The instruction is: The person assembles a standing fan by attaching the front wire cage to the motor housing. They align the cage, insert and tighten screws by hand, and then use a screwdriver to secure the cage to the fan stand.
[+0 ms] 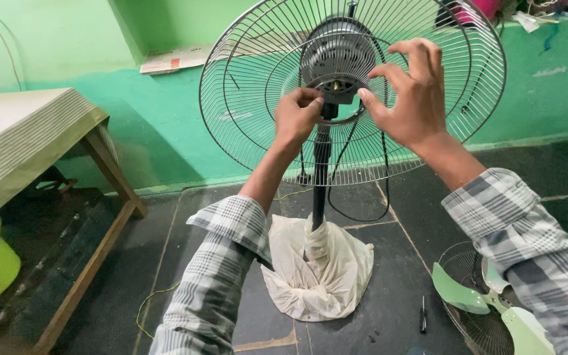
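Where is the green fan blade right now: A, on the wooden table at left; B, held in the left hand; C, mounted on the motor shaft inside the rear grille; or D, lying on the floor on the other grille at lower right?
D: the green fan blade lies on the detached front grille on the floor at lower right, while both hands work at the motor hub of the standing fan's rear grille, which carries no blade.

A round wire rear fan guard [258, 118] on a black stand pole [321, 177] is seen upright. Its dark central motor hub [336, 62] is touched by the left hand [296, 118] and the right hand [410, 92]. The pole's base is wrapped in a white cloth bag [323, 273]. A pale green blade set [488, 306] and a small black screwdriver [423, 314] are laid on the dark floor [165, 263].
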